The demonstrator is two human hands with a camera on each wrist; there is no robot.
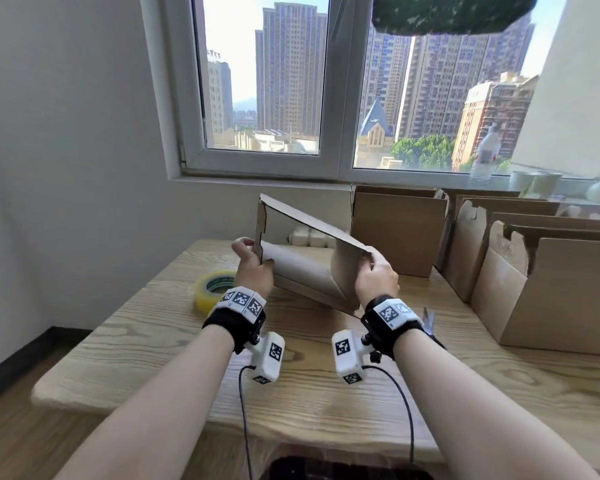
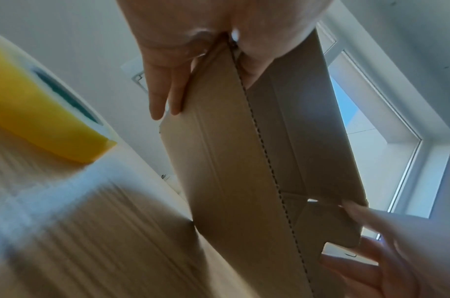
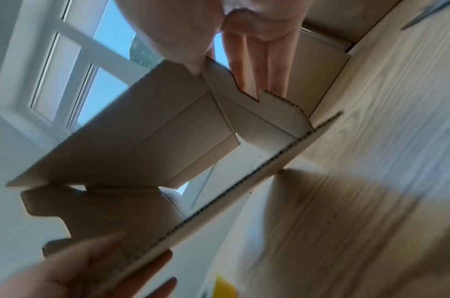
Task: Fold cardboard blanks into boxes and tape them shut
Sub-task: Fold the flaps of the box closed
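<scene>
We hold a cardboard blank point(image 1: 312, 268) above the middle of the desk point(image 1: 174, 362), half opened into a sleeve with one panel slanting up toward the window. Our left hand point(image 1: 253, 268) grips its left end, thumb on one side of the cardboard and fingers point(image 2: 165, 84) on the other, as the left wrist view shows. Our right hand point(image 1: 378, 275) pinches the right end, thumb on a flap and straight fingers point(image 3: 254, 66) behind it. A roll of yellow tape point(image 1: 213, 289) lies flat on the desk toward its left edge, just beside our left wrist. Scissors point(image 1: 430, 322) lie near our right wrist. Open folded boxes point(image 1: 541, 282) stand in a row along the right edge and far side of the desk.
</scene>
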